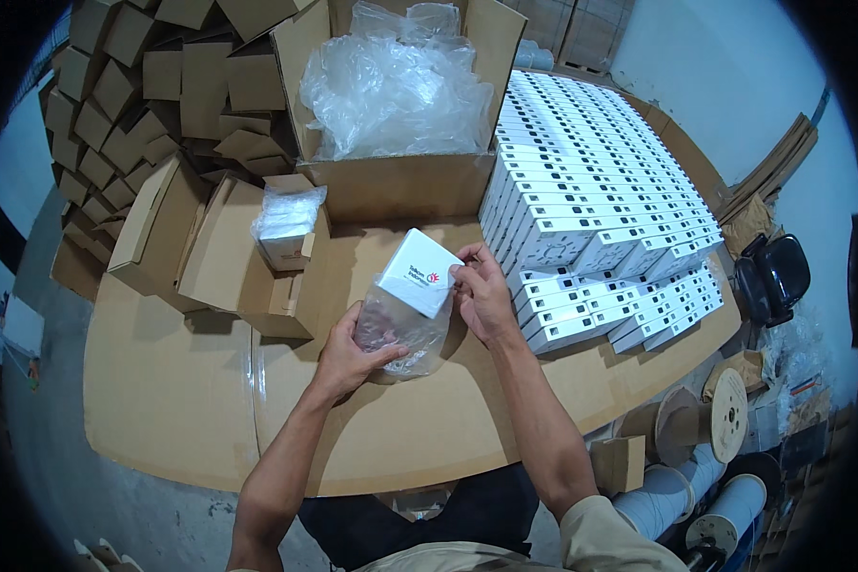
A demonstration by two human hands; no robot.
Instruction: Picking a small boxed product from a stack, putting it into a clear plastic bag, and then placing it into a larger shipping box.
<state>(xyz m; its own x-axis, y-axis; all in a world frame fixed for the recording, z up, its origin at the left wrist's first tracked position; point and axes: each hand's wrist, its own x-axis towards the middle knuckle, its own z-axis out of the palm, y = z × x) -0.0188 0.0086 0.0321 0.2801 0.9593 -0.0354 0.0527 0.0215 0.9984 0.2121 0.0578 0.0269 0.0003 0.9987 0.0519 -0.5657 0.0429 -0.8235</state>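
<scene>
A small white box [418,270] with a printed mark on its face sits partway in a clear plastic bag [405,336], its upper part sticking out of the bag's mouth. My left hand [348,355] grips the bag from the lower left, thumb across its front. At the box's right edge, the fingers of my right hand [483,291] pinch its side. Both hands are above the cardboard-covered table [391,429]. To the left, an open carton [291,300] contains several bagged white boxes [289,214].
Rows of stacked white boxes [601,200] fill the table's right side. A large carton of loose plastic bags [400,86] stands at the back. Open brown cartons [162,238] and a tall carton pile [191,86] are on the left. Cable spools [729,415] stand right of the table.
</scene>
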